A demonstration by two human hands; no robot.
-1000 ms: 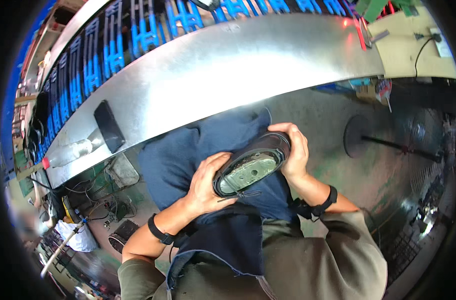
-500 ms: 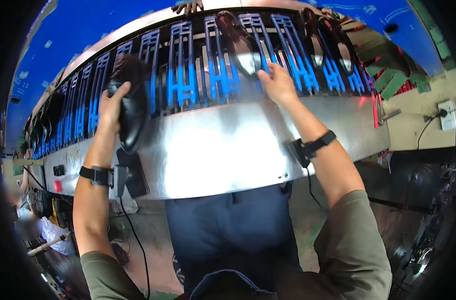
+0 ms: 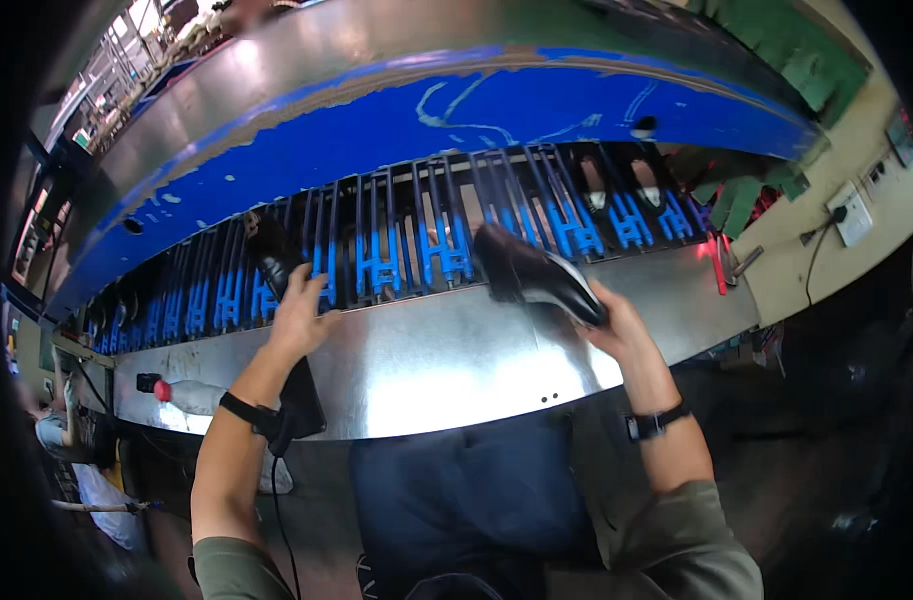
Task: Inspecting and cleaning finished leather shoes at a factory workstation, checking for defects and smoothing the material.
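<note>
A: Status on the hands?

B: Right hand [image 3: 617,325] was clenched on a black dress shoe [image 3: 537,275], gripping at the heel end, toe pointing up-left over the blue slotted rack [image 3: 417,240]. Shoe was off the rack, just above the steel ledge [image 3: 457,360].

A: Left?

B: Left hand [image 3: 299,312] was up against a second black shoe [image 3: 272,255] standing in the rack slots. Fingers touched its lower end; couldn't tell if they'd actually closed round it.

A: How would the shoe handle?

B: My read: light, one hand was enough. Sole and heel stiff, upper softer and glossy, so probably slick and easy to scuff or dent. Heel counter or waist of the sole looked like the safe hold, not the toe cap.

A: Anything else around?

B: More shoes [image 3: 617,185] sat in the slots far right. A dark flat pad [image 3: 302,400] hung off the ledge by the left wrist, and a pale bottle with a red cap [image 3: 192,395] lay further left on it. Black bands on both wrists.
</note>
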